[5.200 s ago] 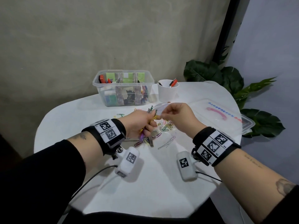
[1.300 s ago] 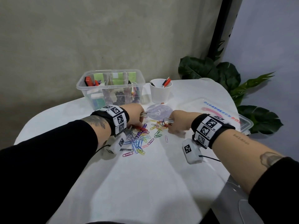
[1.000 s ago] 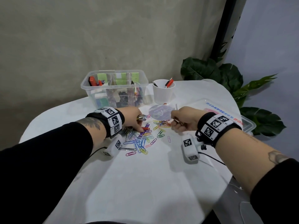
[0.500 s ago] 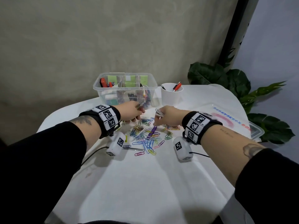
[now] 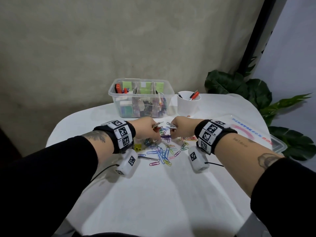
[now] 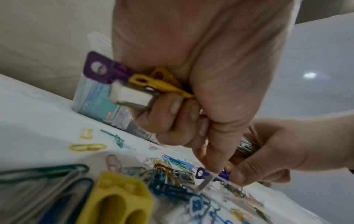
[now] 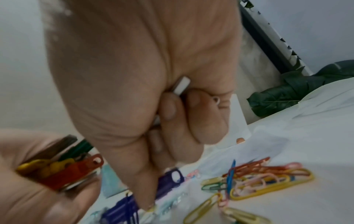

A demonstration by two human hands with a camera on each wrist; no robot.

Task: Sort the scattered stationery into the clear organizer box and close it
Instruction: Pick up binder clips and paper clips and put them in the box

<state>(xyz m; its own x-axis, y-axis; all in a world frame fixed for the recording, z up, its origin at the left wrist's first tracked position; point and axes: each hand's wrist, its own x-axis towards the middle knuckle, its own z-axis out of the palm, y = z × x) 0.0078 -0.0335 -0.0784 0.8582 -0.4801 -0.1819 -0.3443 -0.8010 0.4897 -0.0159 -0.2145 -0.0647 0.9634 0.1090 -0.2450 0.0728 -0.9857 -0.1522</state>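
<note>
The scattered heap of coloured wire paper clips (image 5: 162, 149) is lying at the centre of the round white table (image 5: 153, 194), and both hands are working right on top of it. The left hand (image 5: 147, 128) is curling its fingers around a bundle of flat clips (image 6: 145, 84), yellow, purple and bare metal, while its thumb and forefinger are pinching down at a thin metal strip (image 6: 205, 182) in the pile. The right hand (image 5: 182, 128) is clenching a small bunch of silver clips (image 5: 171, 126) in its folded fingers, with its thumb tip pressing beside a purple flat clip (image 7: 168, 179) on the table. The two hands are almost touching over the pile. At seven o'clock from the heap, a yellow plastic block with two holes (image 5: 137, 147) is sitting under the left wrist. At twelve o'clock, the clear plastic organizer box (image 5: 142, 98) is standing open, with stationery in its compartments. Just beside it, at one o'clock, a white cup (image 5: 188, 104) is holding red and black pens. Out at three o'clock, the clear lid with pink print (image 5: 256, 132) is lying flat near the table edge, with a dark green leafy plant (image 5: 248, 89) behind it.
</note>
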